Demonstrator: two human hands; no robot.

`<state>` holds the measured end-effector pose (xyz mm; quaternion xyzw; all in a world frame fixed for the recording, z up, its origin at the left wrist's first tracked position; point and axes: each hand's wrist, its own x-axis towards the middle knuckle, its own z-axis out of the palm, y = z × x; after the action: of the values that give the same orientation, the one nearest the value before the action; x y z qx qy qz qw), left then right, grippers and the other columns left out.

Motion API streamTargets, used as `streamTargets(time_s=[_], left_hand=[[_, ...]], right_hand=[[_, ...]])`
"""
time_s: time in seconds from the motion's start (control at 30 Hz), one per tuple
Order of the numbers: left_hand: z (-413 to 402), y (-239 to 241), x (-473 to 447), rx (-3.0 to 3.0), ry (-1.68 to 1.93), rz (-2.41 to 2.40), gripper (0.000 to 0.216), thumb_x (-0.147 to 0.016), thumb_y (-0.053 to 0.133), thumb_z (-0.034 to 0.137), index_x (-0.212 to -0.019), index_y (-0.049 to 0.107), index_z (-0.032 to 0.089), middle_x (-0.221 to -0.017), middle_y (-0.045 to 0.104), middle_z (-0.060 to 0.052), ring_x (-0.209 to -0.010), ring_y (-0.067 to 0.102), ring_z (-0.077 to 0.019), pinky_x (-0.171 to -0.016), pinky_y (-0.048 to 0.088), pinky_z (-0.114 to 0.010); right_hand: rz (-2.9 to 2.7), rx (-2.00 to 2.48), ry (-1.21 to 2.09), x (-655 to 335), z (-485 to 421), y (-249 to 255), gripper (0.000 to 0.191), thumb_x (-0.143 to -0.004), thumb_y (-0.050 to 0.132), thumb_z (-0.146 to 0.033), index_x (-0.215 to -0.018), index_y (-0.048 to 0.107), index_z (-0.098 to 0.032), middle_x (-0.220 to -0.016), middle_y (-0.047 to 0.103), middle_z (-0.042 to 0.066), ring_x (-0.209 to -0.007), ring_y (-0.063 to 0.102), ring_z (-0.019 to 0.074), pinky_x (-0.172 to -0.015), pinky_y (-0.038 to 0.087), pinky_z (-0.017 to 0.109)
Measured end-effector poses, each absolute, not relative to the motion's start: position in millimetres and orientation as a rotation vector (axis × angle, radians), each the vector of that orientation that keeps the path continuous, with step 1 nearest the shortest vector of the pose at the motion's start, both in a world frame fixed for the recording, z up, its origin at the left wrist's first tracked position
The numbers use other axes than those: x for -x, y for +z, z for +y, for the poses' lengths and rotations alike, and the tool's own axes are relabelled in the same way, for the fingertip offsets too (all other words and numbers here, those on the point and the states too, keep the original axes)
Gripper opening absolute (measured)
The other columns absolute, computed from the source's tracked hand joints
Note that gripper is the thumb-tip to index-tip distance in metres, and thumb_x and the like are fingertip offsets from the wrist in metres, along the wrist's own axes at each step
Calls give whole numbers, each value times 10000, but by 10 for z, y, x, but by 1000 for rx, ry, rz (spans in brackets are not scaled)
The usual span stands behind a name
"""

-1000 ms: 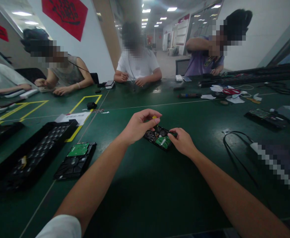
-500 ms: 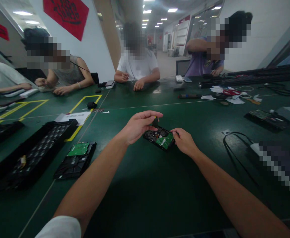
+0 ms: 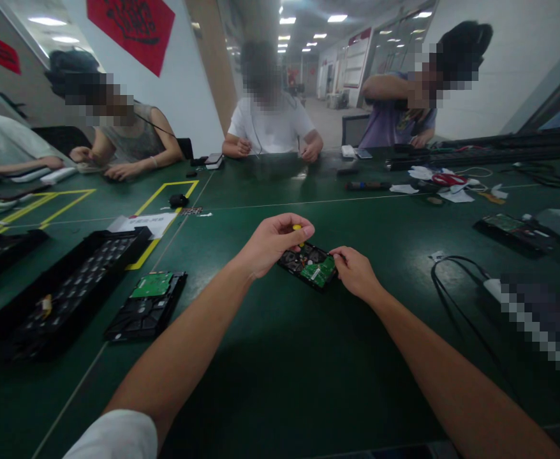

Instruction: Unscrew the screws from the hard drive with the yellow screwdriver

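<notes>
A black hard drive [image 3: 309, 265] with a green circuit board lies face up on the green table in front of me. My left hand [image 3: 268, 242] is closed in a pinch round a small yellow-topped screwdriver [image 3: 298, 231] that stands upright on the drive's far left part. My right hand [image 3: 355, 272] grips the drive's right edge, fingers curled round it.
A second hard drive [image 3: 147, 306] lies at the left beside a long black tray [image 3: 64, 290]. Yellow tape lines [image 3: 165, 191] mark the table. A black cable [image 3: 456, 299] loops at the right. Several people sit along the far side with papers and tools.
My left hand's fingers have shifted round the screwdriver, whose yellow top shows again. The drive and my right hand have stayed almost in place.
</notes>
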<state>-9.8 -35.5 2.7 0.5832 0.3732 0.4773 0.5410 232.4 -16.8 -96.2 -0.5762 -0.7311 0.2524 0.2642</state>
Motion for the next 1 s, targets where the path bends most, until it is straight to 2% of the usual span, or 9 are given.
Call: streamTargets(time_s=[0.13,0.23,0.33,0.6,0.8,1.0], left_hand=[[-338,1,115,-1421,1146,929,282,-830,817,433,-956,776,184,-945,680,-41,-755,564,-110,-608,467,-217],[-353,10,115,-1452,1077,886,313,-867,783,444,-1047,784,187,-1038,691,-66,-770,567,-112,-577,452,-203],[-374,21,93,-1393,1052,832,330,-888,764,421,-1112,756,179,-1008,681,-69,-828,606,-134,-587,471,-199],[-379,22,39,-1136,1123,774,250,-894,745,337,-1035,642,158,-1073,723,-122,-1023,685,-228,-704,584,-281],[-362,14,43,-1174,1148,785,212,-883,721,337,-974,718,146,-1060,658,-94,-979,629,-198,-699,606,-283],[-335,-10,53,-1154,1133,781,226,-919,661,332,-1059,698,159,-969,670,-89,-981,646,-214,-727,625,-323]], right_hand=[[-1972,1550,687,-2320,-170,-963,318,-1043,451,-304,-1180,707,-175,-1016,706,81,-772,654,172,-760,495,313],[-1952,1534,664,-2317,-156,-998,288,-1033,467,-277,-1148,712,-178,-982,708,72,-725,642,158,-737,489,299],[-1950,1510,657,-2321,-141,-1029,275,-1031,478,-280,-1128,718,-187,-958,708,62,-694,634,147,-714,483,288],[-1919,1488,704,-2333,-148,-1031,276,-1027,498,-330,-1128,711,-186,-952,697,54,-658,634,139,-625,479,277],[-1912,1477,651,-2325,-125,-1068,275,-1028,503,-337,-1130,717,-197,-962,709,58,-695,637,150,-674,490,289],[-1919,1457,638,-2322,-95,-1104,288,-1039,489,-349,-1127,717,-198,-1005,710,68,-680,629,144,-676,490,292]])
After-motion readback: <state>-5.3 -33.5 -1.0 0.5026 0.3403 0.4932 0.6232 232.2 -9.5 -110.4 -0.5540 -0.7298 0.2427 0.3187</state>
